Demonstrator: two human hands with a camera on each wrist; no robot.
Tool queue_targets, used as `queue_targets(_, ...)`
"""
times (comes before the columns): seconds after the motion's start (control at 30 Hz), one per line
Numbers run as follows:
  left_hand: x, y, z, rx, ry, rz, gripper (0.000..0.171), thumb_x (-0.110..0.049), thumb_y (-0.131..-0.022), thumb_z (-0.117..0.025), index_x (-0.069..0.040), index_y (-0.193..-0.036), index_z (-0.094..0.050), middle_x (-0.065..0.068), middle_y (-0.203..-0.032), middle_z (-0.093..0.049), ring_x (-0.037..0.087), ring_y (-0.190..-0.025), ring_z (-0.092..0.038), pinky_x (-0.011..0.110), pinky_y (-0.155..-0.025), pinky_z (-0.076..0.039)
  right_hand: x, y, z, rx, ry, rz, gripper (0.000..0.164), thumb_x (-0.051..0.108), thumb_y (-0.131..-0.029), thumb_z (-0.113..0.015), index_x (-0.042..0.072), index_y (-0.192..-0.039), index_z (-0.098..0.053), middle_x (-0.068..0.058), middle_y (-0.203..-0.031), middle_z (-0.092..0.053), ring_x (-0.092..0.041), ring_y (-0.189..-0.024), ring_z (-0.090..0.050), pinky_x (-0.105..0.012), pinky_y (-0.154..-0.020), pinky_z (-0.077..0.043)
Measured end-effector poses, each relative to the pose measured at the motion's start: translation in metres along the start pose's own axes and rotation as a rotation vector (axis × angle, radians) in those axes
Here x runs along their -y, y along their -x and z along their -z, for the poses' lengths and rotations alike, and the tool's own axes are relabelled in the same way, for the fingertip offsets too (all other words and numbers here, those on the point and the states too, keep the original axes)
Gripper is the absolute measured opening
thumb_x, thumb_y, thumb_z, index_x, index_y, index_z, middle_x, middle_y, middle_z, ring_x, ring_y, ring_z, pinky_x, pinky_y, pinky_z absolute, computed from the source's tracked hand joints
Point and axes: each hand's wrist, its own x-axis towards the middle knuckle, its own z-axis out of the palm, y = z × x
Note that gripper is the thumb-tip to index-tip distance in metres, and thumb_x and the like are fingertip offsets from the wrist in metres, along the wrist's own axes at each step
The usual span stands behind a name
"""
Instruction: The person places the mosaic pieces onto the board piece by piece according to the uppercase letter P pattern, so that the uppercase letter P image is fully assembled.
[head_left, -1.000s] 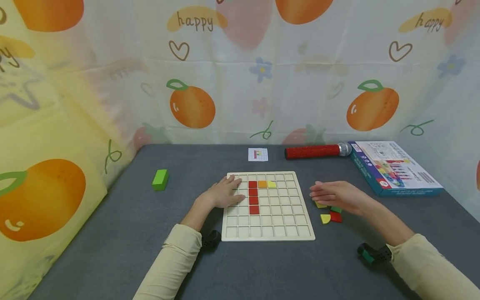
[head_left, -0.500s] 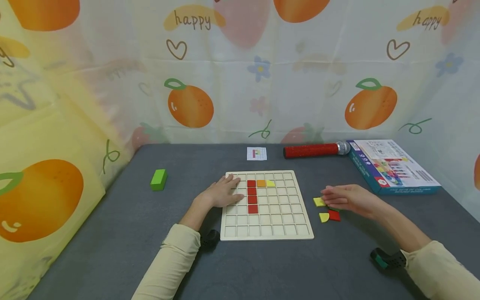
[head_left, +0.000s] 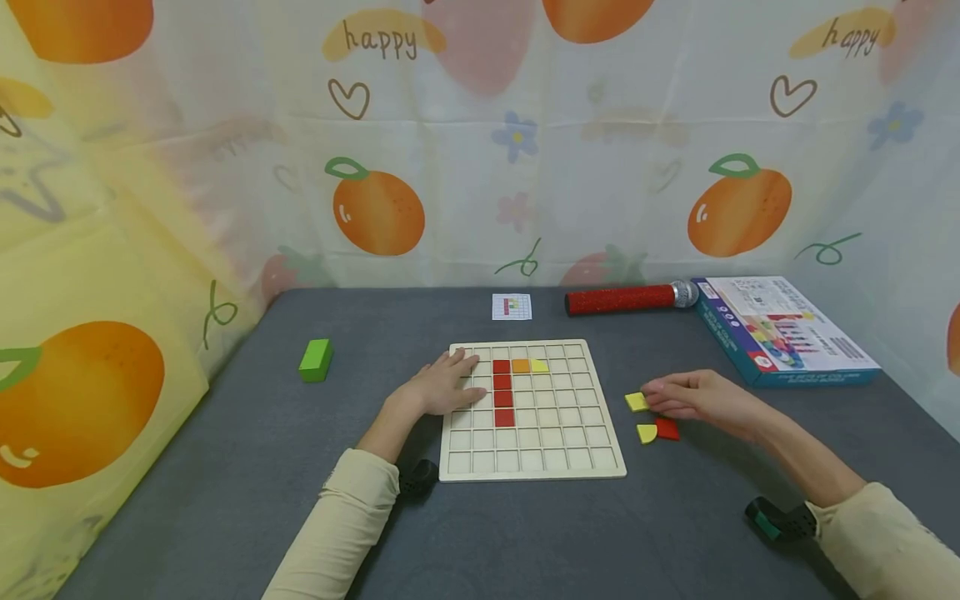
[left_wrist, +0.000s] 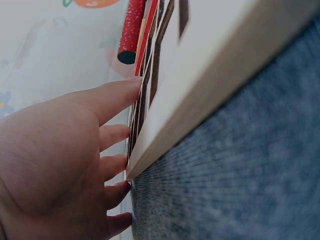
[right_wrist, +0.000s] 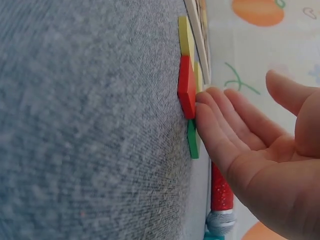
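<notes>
My left hand (head_left: pixel 442 385) rests on the left edge of a pale gridded board (head_left: pixel 555 462), fingers spread. On the board stand a column of red tiles (head_left: pixel 503 398), an orange tile (head_left: pixel 520 367) and a yellow tile (head_left: pixel 538 367). Right of the board, my right hand (head_left: pixel 697 396) is over a small cluster of loose tiles, its fingertips low beside them and the thumb held apart. The cluster has a yellow tile (head_left: pixel 636 402), a yellow round-edged tile (head_left: pixel 646 433), a red tile (head_left: pixel 667 429) and a green tile (right_wrist: pixel 193 140), which the hand hides in the head view.
A small printed pattern card (head_left: pixel 512 307) lies behind the board. Farther right are a red glittery microphone (head_left: pixel 622 300) and a flat game box (head_left: pixel 787 333). At the left stands a green block (head_left: pixel 316 360) on the grey tabletop (head_left: pixel 225 492).
My right hand has shifted right and lowered its fingers at the tiles, uncovering a yellow tile and covering the green one. My left hand stays on the board.
</notes>
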Motion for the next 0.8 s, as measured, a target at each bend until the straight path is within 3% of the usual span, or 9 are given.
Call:
queue_targets(0.27,-0.0010,0.0004,0.0004,-0.006,0.007,-0.009,0.066,-0.041,-0.099,-0.049,-0.008,-0.151,-0.026,0.018,-0.156,-0.014,0.037,-0.142,-0.008,0.057,-0.109,-0.014,-0.0012,0.0028,0.0002,-0.009,0.104,0.011,0.052,0.026,-0.102,-0.048,-0.014,-0.135,-0.042,-0.024,-0.126,-0.056,-0.025,-0.109,-0.059,-0.029,-0.089,-0.048)
queue_targets(0.47,-0.0017,0.0002,0.0009,-0.004,0.004,-0.008,0.067,-0.041,-0.099,-0.048,-0.008,-0.152,-0.025,0.018,-0.156,-0.013,0.037,-0.142,-0.007,0.056,-0.109,-0.014,-0.0034,0.0054,0.0006,-0.033,0.216,0.015,0.047,0.025,-0.097,-0.058,-0.006,-0.132,-0.052,-0.019,-0.124,-0.058,-0.030,-0.108,-0.055,-0.033,-0.088,-0.048)
queue_targets(0.8,-0.0031,0.0001,0.0001,-0.007,0.005,0.001,0.068,-0.042,-0.098,-0.049,-0.009,-0.152,-0.025,0.017,-0.156,-0.013,0.036,-0.142,-0.007,0.056,-0.110,-0.014,-0.0088,0.0091,0.0031,0.032,0.245,0.147,0.045,0.005,-0.090,-0.066,-0.013,-0.128,-0.050,-0.020,-0.111,-0.062,-0.021,-0.095,-0.061,-0.025,-0.080,-0.051)
